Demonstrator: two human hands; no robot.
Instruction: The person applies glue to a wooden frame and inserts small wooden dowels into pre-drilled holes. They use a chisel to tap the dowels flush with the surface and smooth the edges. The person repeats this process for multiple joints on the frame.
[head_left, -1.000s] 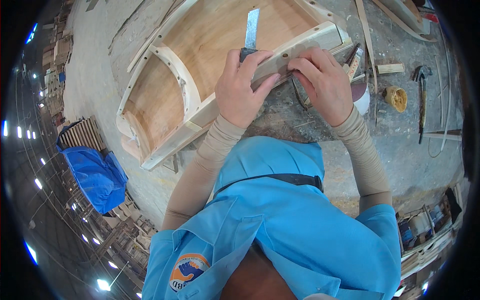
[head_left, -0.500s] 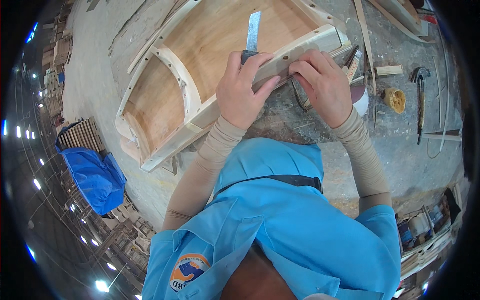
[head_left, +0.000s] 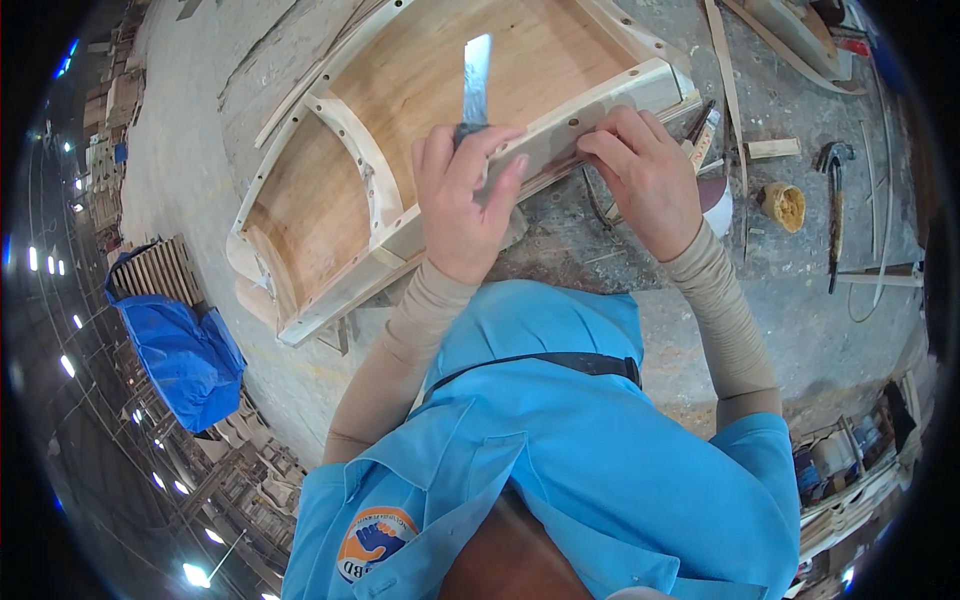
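Observation:
My left hand (head_left: 462, 205) is closed around the dark handle of a putty knife (head_left: 477, 85), its flat metal blade pointing away from me. It hovers over the near rail of a pale wooden frame (head_left: 635, 88). That frame has curved members with dark holes and a plywood panel (head_left: 450, 85) inside. At the outer face of the same rail, toward its right end, my right hand (head_left: 648, 185) has its thumb and fingers bent together. Whatever lies between those fingertips is hidden.
Right of the frame are an open tub of yellowish paste (head_left: 784, 207), a claw hammer (head_left: 836, 200), a small wood block (head_left: 774, 149) and a long wood strip (head_left: 728, 70). A blue sheet (head_left: 185, 355) covers something slatted at the left.
My left hand has drawn left and slightly toward me with the putty knife, away from the rail's face. The right hand stays almost in place at the rail.

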